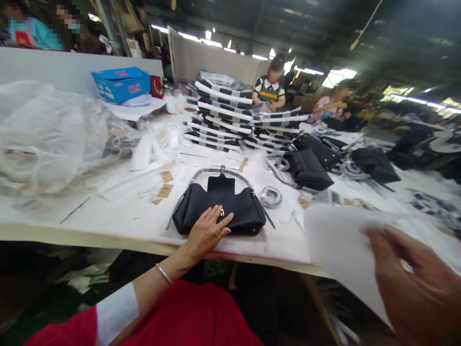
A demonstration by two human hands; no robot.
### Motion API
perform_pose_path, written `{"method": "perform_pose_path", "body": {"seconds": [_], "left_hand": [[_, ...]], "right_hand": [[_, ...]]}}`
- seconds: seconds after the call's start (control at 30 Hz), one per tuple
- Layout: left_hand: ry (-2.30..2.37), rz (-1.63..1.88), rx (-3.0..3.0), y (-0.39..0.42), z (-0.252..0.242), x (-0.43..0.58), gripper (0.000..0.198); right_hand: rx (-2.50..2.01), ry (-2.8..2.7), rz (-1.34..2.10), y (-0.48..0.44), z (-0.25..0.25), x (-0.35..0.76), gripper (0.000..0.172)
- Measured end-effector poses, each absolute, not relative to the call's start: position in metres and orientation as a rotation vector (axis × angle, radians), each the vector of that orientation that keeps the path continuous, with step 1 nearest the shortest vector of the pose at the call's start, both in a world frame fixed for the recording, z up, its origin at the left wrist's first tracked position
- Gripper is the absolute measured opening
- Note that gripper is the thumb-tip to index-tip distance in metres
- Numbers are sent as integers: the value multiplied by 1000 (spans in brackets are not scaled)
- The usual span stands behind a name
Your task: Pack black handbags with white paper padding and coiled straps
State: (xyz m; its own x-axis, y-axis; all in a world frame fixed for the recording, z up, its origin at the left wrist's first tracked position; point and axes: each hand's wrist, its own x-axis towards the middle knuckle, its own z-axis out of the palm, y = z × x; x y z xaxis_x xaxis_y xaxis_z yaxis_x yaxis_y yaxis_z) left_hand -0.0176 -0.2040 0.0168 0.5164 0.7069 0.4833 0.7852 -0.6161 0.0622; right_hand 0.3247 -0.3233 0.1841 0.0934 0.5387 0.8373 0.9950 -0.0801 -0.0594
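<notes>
At the left, the left hand (208,231) lies open, fingers spread flat on the black handbag (245,211), resting beside its small gold clasp (222,212). The bag's long axis runs from 9 to 3 o'clock, along the table edge (108,235). The bag sits under and toward 12 o'clock from that hand, far nearer it than the other. At the far right, the blurred right hand (414,283) curls closed on a white paper sheet (342,250), with the bag at its 9 o'clock.

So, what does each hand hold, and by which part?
The right hand: a white sheet, by its edge, it seems. The left hand: nothing, it lies flat on a black handbag.
</notes>
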Motion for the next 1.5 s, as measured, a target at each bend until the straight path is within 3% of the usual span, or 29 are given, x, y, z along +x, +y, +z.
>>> {"method": "perform_pose_path", "body": {"seconds": [0.1,0.2,0.37,0.5,0.57,0.7,1.17,1.5], "left_hand": [[-1266,-790,-2588,-206,16,-18,45],[-1271,-870,-2584,-210,14,-20,45],[-1253,-957,-2624,-222,7,-35,32],[-1157,-1053,-2651,-226,5,-50,38],[-1132,-1111,-2676,-226,5,-54,38],[-1120,-1162,-2718,-223,5,-55,36],[-1165,-1084,-2724,-220,8,-55,34],[-1216,-986,-2865,-208,21,-55,15]], "right_hand": [[-1349,-1746,-890,-277,211,237,25],[-1069,-2135,-489,-236,185,161,29],[-1437,-2415,183,-195,100,118,24],[-1433,-2378,507,-188,86,138,41],[-1414,-2420,513,-188,95,148,43],[-1501,-2567,370,-187,104,154,27],[-1686,-2695,662,-171,127,186,59],[-1643,-2377,918,-171,133,205,42]]}}
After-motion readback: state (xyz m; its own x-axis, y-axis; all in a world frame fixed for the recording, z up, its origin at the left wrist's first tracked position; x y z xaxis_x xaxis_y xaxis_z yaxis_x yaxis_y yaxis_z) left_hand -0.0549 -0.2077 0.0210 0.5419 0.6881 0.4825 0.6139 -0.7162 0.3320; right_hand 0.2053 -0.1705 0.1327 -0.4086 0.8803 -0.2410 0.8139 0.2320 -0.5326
